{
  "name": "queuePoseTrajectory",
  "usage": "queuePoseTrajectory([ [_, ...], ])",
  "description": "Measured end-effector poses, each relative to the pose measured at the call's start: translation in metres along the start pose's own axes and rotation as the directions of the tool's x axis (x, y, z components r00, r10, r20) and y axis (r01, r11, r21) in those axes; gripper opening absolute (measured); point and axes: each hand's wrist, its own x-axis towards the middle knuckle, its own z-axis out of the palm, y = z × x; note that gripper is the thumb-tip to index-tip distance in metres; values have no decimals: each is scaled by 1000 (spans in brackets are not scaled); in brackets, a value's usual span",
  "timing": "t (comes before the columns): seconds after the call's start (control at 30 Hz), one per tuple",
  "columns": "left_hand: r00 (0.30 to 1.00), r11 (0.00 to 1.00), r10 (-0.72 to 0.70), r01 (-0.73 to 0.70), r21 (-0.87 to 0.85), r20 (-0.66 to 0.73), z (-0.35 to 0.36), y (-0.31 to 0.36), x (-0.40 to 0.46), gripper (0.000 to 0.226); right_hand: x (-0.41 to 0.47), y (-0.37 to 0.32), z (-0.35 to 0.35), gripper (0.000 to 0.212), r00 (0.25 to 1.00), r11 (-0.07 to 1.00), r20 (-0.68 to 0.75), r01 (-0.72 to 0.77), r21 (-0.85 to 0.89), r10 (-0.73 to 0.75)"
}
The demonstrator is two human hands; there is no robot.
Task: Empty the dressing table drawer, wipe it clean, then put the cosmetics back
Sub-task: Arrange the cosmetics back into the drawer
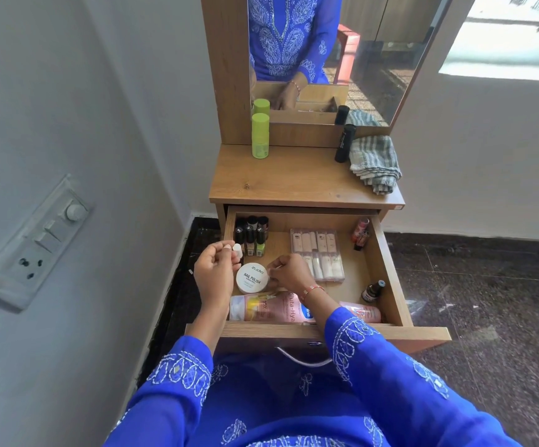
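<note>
The wooden drawer (387,272) stands pulled open below the dressing table top (294,179). My left hand (214,272) pinches a small white-capped bottle (236,251) over the drawer's left side. My right hand (289,272) grips the right edge of a round white nail polish remover tub (251,279). Behind them stand several nail polish bottles (252,235). Clear cases of press-on nails (319,256) lie mid-drawer. Pink lotion bottles (264,308) lie along the front. A dark dropper bottle (371,290) and small tubes (360,233) are at the right.
On the table top stand a green bottle (260,135), a black tube (344,143) and a folded striped cloth (374,162). A mirror (358,59) rises behind. A wall with a switch panel (35,243) is close on the left; dark floor (487,301) lies to the right.
</note>
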Motion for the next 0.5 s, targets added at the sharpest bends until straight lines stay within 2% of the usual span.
queuePoseTrajectory([
  [0.1, 1000, 1000, 2, -2, 14, 0, 0, 0, 0, 16, -1, -1, -1, 13, 997, 998, -53, 52, 28, -51],
  [0.2, 1000, 999, 20, -21, 37, 24, 3, 2, -1, 19, -8, -5, -6, 15, 994, 984, -88, 83, 154, -70],
  [0.3, 994, 994, 63, -70, 89, 87, 11, 7, -4, 18, -20, -12, -18, 8, 985, 951, -124, 149, 270, -119],
  [0.4, 985, 990, 95, -109, 93, 143, 28, 23, 0, 18, -25, -24, -39, 7, 964, 929, -192, 234, 285, -184],
  [0.5, 973, 987, 133, -148, 69, 190, 53, 48, 8, 22, -18, -49, -75, 8, 910, 918, -321, 339, 205, -264],
])
